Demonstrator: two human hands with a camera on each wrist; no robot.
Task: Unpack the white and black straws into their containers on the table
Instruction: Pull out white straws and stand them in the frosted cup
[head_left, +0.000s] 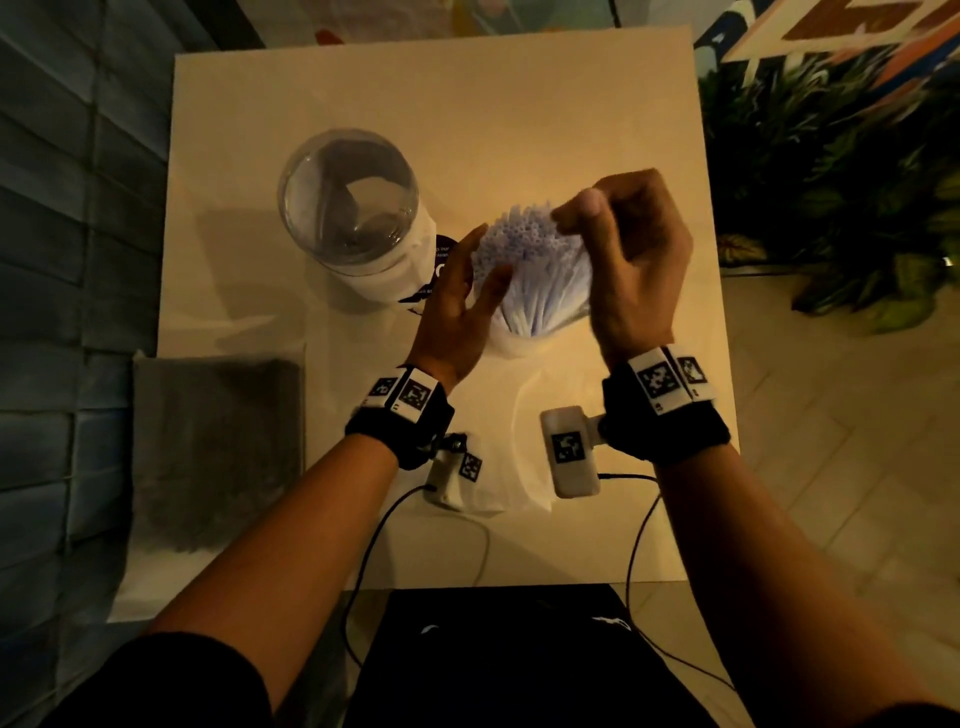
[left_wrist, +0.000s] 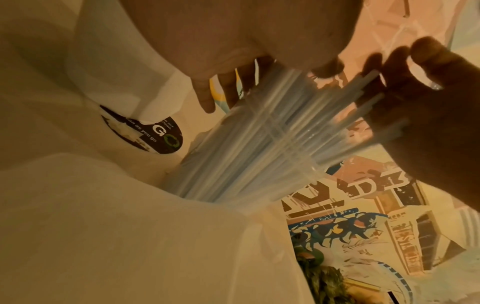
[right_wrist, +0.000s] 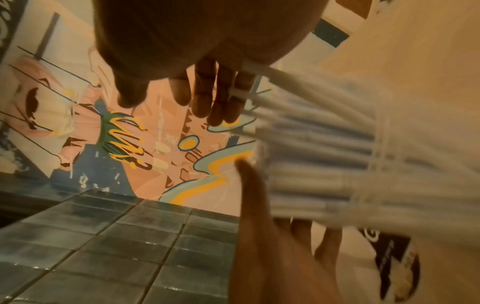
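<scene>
Straws (head_left: 535, 270), the white ones, stand fanned in a clear container (head_left: 514, 332) on the desk (head_left: 519, 104). Left hand (head_left: 457, 306) steadies them with straight fingers; right hand (head_left: 631, 260) fingers curl over the tips, grip unclear. Next, probably, level them, then start the dark pack (head_left: 218, 447).

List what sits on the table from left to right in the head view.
Pack of black straws → clear container → left hand → white straws → right hand.

black wristbands (head_left: 400, 426), coded white tags (head_left: 658, 380), cables (head_left: 636, 540)
</scene>
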